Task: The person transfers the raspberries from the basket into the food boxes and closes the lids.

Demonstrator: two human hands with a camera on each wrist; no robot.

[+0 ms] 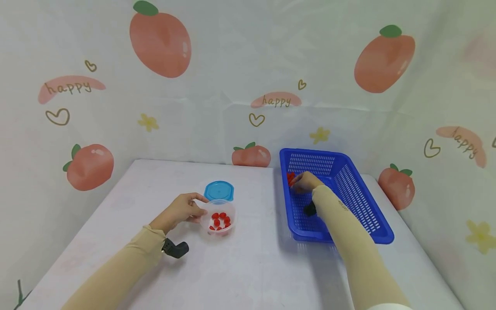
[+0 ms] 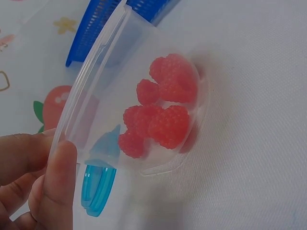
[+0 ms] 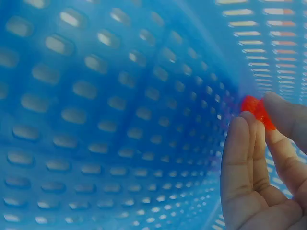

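- In the head view, the left hand reaches forward from a beige sleeve to the near-left side of a clear container on the white tabletop; a blue lid lies just behind it.
- The left wrist view shows what the head view leaves small: the knobbly raspberries clustered low in the container, seen through its wall.
- That closer view also shows the left grip, thumb and fingers pinching the container's rim, with little gap between them.
- The right arm stretches forward over the near rim of the blue basket, the right hand lowered inside by the left wall, fingers pointing leftward.
- From above, only red patches show beside those fingertips; the right wrist view reveals a red berry between thumb and fingers, the grip nearly closed around it.
- Whether more berries lie beneath that hand, I cannot tell.
- Slotted basket walls fill most of the right wrist view.
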